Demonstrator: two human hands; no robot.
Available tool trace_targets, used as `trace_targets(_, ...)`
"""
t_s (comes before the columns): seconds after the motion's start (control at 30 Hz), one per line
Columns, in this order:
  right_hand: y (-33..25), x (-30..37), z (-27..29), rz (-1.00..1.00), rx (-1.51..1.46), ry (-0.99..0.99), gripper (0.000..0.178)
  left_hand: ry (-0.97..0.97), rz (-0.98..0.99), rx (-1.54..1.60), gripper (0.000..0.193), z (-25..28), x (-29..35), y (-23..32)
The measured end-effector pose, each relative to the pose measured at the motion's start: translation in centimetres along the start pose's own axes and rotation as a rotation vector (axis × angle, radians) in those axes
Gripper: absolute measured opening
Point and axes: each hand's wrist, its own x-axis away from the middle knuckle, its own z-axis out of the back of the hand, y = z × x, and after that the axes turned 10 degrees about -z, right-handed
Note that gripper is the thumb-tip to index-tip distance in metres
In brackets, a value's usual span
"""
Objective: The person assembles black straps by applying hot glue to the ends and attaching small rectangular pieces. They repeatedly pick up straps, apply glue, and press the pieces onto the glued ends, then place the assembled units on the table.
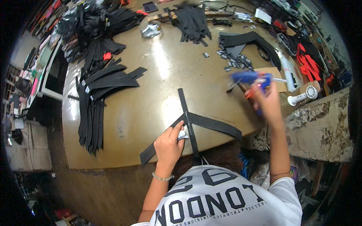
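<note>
White shirt (pixel 222 194) cloth is closest, with both hands out past it. Left hand (pixel 167 146) has its fingers bent around a small white thing (pixel 182 135), and it presses on a wide black strap (pixel 215 124). One fingertip is just beside the spot where a thin black strap (pixel 192 138) crosses the wide one. From that hand, the thin strap is just to the right, and its long way points straight out from the body. Right hand (pixel 266 98) is wrapped around a blurry blue glue gun (pixel 247 78), farther out. From it, the crossing is left and closer in, so the left hand is nearer.
</note>
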Motion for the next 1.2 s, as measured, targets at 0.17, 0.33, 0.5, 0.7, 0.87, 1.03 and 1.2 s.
trace_targets(0.17,-1.2,1.5,-6.1,0.231,0.389,-0.465,0.049,-0.036,-0.013,-0.041,0.045,-0.3,0.0,-0.5)
trace_targets(0.33,-1.6,0.6,-7.3,0.205,0.541,-0.523,0.05,-0.039,-0.062,-0.091,0.052,-0.3,0.0,-0.7)
trace_targets(0.5,-1.8,0.2,-8.1,0.185,0.616,-0.513,0.044,-0.032,-0.047,-0.086,0.051,-0.5,0.1,-0.6)
trace_targets(0.7,-0.8,2.4,-6.7,0.316,0.62,-0.521,0.042,-0.056,-0.025,-0.083,0.049,-0.5,0.0,-0.4)
trace_targets(0.87,-0.7,4.2,-6.3,0.386,0.565,-0.558,0.041,-0.053,-0.054,-0.117,0.052,-0.7,0.2,-0.7)
trace_targets(1.03,-0.2,4.4,-3.9,0.263,0.383,-0.637,0.041,-0.011,-0.069,-0.087,0.05,-0.7,0.2,-0.8)
trace_targets(1.2,5.0,-1.2,3.0,-0.021,0.312,0.572,0.051,0.309,-0.031,0.115,0.032,-0.2,-1.0,-0.4)
